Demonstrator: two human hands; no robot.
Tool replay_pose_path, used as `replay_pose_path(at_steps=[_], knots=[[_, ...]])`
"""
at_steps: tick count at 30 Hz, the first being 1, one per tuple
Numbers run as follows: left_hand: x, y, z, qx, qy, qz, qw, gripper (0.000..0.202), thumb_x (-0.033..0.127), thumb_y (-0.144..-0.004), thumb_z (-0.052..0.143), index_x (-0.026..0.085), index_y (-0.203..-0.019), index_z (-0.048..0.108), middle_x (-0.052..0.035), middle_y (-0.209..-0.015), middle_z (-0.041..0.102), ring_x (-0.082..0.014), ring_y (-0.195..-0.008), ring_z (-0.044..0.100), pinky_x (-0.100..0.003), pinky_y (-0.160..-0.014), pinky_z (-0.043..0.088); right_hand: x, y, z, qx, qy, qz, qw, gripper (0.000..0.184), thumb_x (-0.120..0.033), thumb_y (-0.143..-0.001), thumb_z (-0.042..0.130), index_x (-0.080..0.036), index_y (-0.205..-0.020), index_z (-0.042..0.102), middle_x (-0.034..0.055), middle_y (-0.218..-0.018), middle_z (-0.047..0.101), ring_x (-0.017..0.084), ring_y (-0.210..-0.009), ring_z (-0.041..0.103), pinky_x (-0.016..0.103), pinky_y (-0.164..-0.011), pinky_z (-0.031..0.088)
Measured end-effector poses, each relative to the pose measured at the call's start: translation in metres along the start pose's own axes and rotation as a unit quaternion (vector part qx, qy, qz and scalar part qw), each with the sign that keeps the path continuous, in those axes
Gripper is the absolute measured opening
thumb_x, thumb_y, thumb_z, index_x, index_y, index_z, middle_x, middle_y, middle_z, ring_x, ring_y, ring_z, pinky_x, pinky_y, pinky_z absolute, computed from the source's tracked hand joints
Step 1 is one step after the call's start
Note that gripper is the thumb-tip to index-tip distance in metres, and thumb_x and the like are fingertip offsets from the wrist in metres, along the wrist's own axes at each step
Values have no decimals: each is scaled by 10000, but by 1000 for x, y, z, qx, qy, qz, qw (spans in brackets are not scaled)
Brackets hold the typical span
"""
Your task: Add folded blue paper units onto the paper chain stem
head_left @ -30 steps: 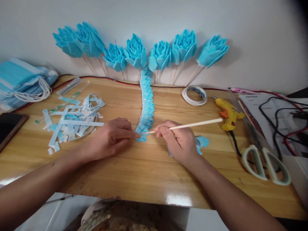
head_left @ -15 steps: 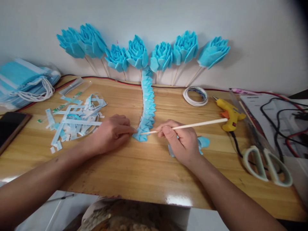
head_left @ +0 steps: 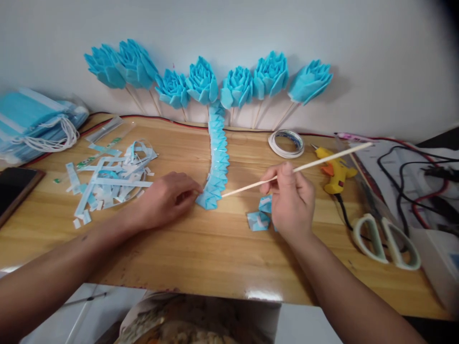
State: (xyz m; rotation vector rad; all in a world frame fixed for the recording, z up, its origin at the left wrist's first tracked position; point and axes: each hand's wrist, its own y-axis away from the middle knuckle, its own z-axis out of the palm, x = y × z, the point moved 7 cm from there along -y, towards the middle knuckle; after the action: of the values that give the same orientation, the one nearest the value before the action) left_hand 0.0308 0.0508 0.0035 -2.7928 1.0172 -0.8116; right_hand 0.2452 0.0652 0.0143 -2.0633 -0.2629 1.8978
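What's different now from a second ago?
The right hand has moved right, drawing the stick off the blue strip and uncovering more of the blue pieces. It still grips the stick; the left hand stays at the strip's near end.

No lettering can be read

Print shows in three places, all too small or blurred to make out: green marks on the clear plastic wrapper [head_left: 88,162] at left, pale marks inside the blue core of the tape roll [head_left: 287,154] at the far side, and dark lines on the paper sheet [head_left: 369,162] at far right.
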Motion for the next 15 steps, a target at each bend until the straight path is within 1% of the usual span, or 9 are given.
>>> replay_pose_path(at_steps=[2,4,6,9,11,12,13,14,15], knots=[[-5,2,-2,11,2,-26,1000,96,179,-877,548,150,-913,632,-16,-764,633,-130,-680,568,-242,-649,435,4,-2,-2,14,-6,22,1000,437,-513,-965,438,-205,-686,571,-28,-549,500,95,-495,469,229,-484,384],[-10,7,-6,29,-2,-45,999,102,250,-896,567,156,-897,606,6,-743,619,-118,-656,559,-217,-613,429,8,-3,-1,6,3,47,999,480,-542,-964,414,-200,-649,534,-41,-513,464,86,-462,430,219,-472,366],[-18,11,-10,56,-2,-67,996,109,241,-929,530,166,-883,595,25,-774,624,-100,-672,557,-192,-613,427,12,-3,1,-21,20,63,998,528,-567,-967,372,-198,-608,490,-46,-491,436,83,-458,422,213,-480,365],[-21,11,-22,115,27,-64,991,134,302,-906,598,177,-859,596,42,-744,619,-85,-643,559,-150,-521,394,14,-7,4,-64,57,51,995,569,-593,-967,322,-199,-577,452,-41,-511,453,87,-496,466,215,-532,390],[-10,9,-35,151,62,-43,986,170,329,-897,615,182,-816,586,37,-729,624,-98,-644,582,-166,-532,440,9,-10,3,-90,100,34,990,576,-584,-970,315,-196,-567,450,-27,-543,506,91,-539,507,218,-582,404],[1,8,-42,159,84,-21,983,189,330,-908,598,185,-789,571,33,-707,618,-103,-628,585,-178,-533,460,5,-12,2,-101,130,28,986,565,-569,-976,315,-194,-585,473,-24,-556,529,93,-554,524,218,-599,401],[16,7,-46,147,98,5,984,202,314,-922,573,189,-764,556,30,-680,612,-105,-594,576,-182,-508,461,-1,-15,-1,-109,169,22,979,541,-547,-982,324,-193,-617,506,-26,-559,542,95,-559,532,219,-605,391],[34,6,-48,109,100,31,988,213,282,-947,524,194,-755,547,25,-657,604,-104,-557,558,-184,-480,454,-7,-17,-4,-116,218,14,969,505,-520,-986,343,-192,-657,539,-30,-554,543,98,-556,529,221,-598,373],[56,9,-49,79,102,81,988,276,220,-974,434,196,-711,515,19,-603,576,-103,-521,545,-180,-448,438,-13,-18,-9,-122,274,8,954,463,-492,-986,367,-193,-692,565,-35,-543,532,103,-544,515,226,-583,347]])
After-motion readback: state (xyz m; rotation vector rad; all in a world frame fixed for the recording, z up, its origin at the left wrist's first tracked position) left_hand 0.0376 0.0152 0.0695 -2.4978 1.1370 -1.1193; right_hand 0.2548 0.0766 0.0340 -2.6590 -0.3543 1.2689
